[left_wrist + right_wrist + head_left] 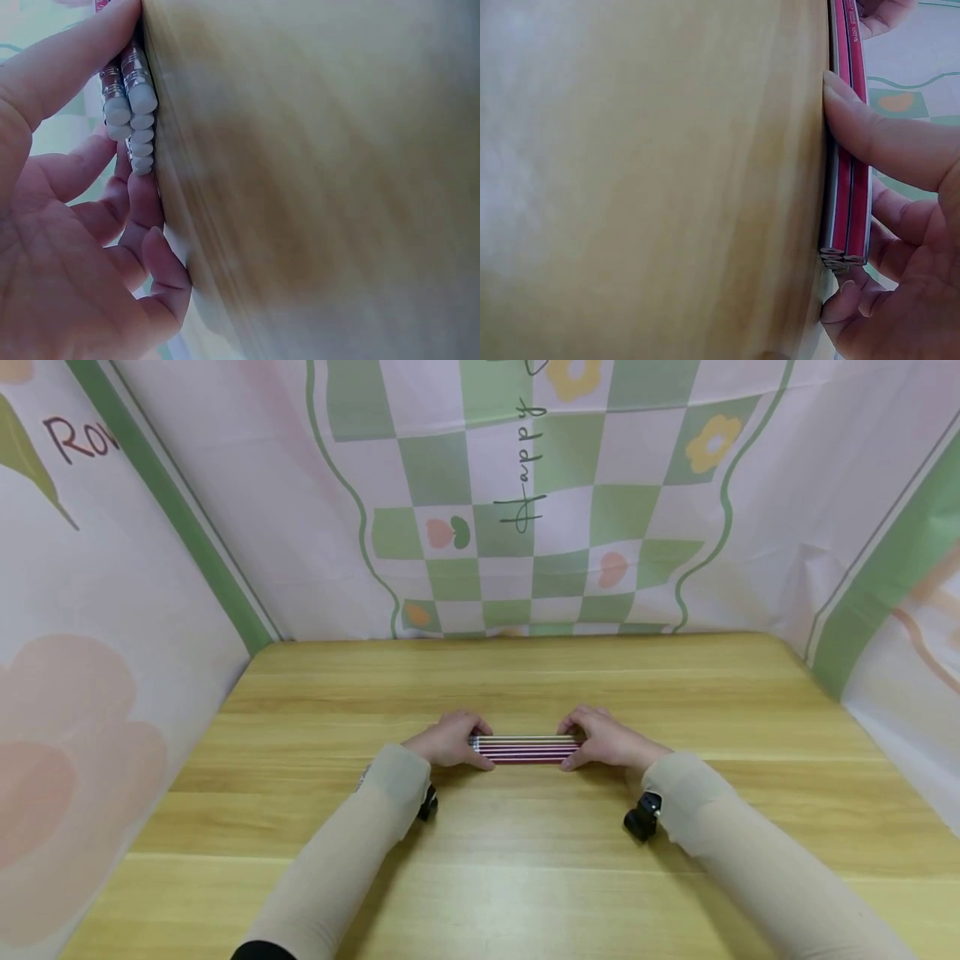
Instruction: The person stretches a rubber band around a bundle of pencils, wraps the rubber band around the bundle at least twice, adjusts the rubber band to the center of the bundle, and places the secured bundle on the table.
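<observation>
A bundle of red-and-dark striped pencils point(525, 749) lies flat and crosswise on the wooden table, stacked in layers. My left hand point(452, 739) grips its left end, thumb on the near side and fingers on the far side. White erasers point(142, 98) in metal ferrules show at that end in the left wrist view. At the opposite end, my right hand point(609, 743) holds the bundle the same way. The right wrist view shows the plain, eraserless ends of the pencils point(860, 217) near the curled fingers.
The wooden tabletop point(510, 877) stretches around both arms. A printed cloth point(498, 577) with green checks and flowers hangs behind its far edge, and more cloth hangs at the left and right. Black wrist cameras point(642, 817) sit at the sleeves.
</observation>
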Motion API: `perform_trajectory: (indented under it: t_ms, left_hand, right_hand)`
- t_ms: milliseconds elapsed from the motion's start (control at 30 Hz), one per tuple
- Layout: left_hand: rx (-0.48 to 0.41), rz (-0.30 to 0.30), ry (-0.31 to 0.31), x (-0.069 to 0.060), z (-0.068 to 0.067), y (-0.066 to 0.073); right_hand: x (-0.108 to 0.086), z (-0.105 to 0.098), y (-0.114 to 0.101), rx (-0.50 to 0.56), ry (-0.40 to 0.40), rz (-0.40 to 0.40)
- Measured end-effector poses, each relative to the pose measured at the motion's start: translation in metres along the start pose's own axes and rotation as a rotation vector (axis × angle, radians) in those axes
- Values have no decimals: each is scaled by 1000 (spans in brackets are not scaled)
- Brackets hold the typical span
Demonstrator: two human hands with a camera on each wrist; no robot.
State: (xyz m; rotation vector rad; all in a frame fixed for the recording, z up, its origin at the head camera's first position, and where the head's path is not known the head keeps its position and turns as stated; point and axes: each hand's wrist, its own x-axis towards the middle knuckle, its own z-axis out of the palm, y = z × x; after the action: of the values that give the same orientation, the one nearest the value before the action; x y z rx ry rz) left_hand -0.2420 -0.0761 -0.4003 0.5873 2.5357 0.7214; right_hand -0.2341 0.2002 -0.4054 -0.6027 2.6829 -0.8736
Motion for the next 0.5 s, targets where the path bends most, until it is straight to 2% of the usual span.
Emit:
perform_trajectory:
  t_ms: [500]
  left_hand:
    - [-11, 22, -25, 2, -2, 0]
  right_hand:
    - [1, -3, -1, -33, -34, -12]
